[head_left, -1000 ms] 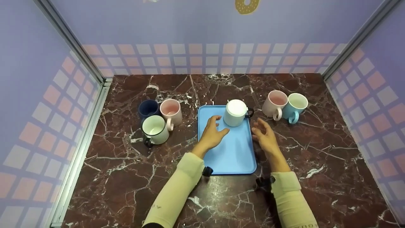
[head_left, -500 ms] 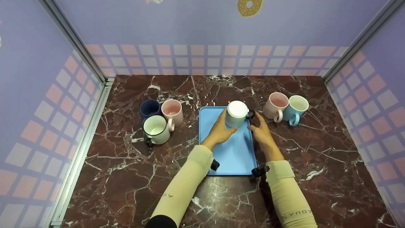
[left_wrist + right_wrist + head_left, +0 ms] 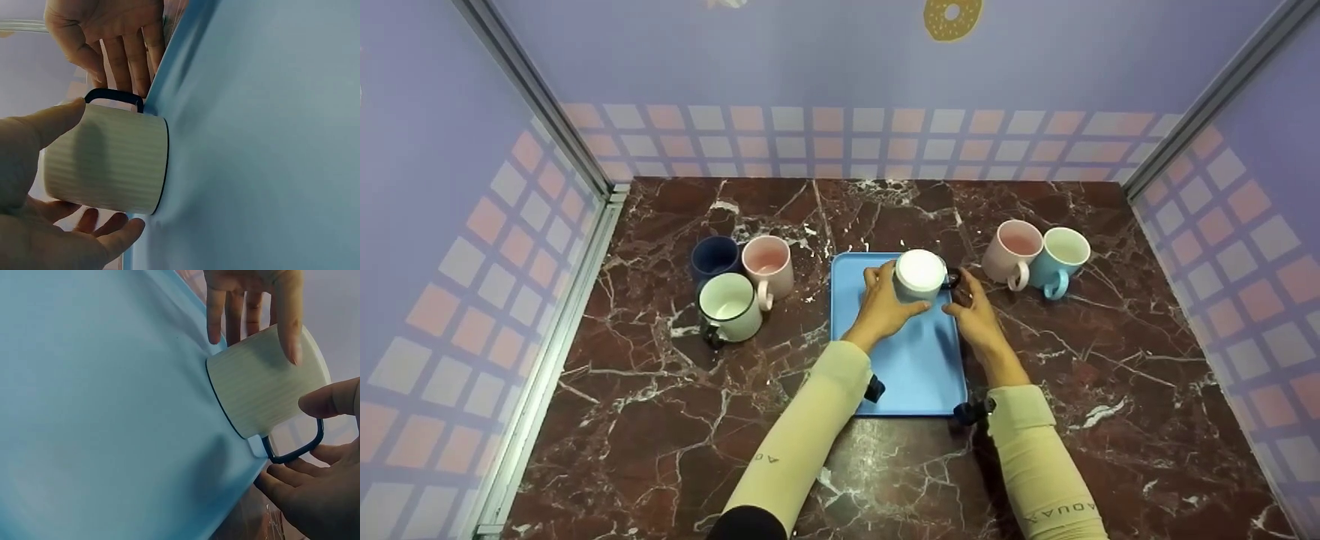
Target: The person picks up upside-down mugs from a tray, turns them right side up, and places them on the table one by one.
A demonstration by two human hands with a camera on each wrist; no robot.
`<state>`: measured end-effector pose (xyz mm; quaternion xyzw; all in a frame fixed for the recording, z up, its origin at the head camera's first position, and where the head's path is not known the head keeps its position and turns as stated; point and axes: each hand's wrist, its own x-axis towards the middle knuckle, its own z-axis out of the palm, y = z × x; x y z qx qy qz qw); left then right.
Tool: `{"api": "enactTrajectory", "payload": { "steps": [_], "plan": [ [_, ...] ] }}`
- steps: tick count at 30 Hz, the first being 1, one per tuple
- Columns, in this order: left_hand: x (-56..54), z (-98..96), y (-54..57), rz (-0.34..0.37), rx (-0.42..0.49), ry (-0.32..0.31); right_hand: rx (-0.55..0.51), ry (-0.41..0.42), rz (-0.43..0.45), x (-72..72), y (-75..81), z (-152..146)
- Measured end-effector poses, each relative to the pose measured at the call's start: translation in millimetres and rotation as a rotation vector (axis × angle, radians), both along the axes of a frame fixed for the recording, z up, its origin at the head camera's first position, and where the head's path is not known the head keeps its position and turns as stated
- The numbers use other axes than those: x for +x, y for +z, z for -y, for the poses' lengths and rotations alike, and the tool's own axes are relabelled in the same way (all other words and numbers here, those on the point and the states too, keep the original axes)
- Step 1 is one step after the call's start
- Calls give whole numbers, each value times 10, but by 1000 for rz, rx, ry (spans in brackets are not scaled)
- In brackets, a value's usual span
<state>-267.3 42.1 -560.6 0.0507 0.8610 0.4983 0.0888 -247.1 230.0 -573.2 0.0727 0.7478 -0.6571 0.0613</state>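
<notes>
A white mug (image 3: 921,279) with a black rim and black handle stands upside down over the far part of a blue tray (image 3: 911,375). My left hand (image 3: 883,311) grips it from the left, thumb on the near side and fingers round the far side. My right hand (image 3: 979,319) is at the handle side. In the right wrist view, its thumb lies by the mug's (image 3: 270,382) body and its fairly straight fingers reach the handle. The left wrist view shows the mug's (image 3: 109,160) rim close to the tray surface; whether it touches cannot be told.
On the left stand a navy mug (image 3: 715,255), a pink mug (image 3: 776,281) and a white black-rimmed mug (image 3: 739,322), close together. A pale pink mug (image 3: 1001,259) and a light blue mug (image 3: 1046,270) stand right of the tray. Walls enclose the marble table (image 3: 660,450).
Both hands have come in to the mug from either side over the last second. Since half a second ago the mug has shifted slightly towards me. The other mugs have stayed put.
</notes>
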Motion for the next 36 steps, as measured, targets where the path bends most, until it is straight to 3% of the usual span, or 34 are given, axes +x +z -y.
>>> {"api": "enactTrajectory", "payload": {
  "steps": [5,9,16,19,27,36],
  "plan": [
    [-35,-38,-19,-10,-8,33,29,2,-20,9,-17,9],
    [-37,-22,-36,-18,-12,17,36,9,-32,52,-4,23],
    [-15,50,-36,-95,-66,-19,56,36,-60,237,280,119],
    [8,85,-29,-126,-63,-19,66,28,-85,273,289,132],
    [110,213,-12,-188,47,-11,36,-32,-191,312,127,125],
    [332,375,59,-267,258,-59,-22,-42,-273,535,252,200]
  ]
}}
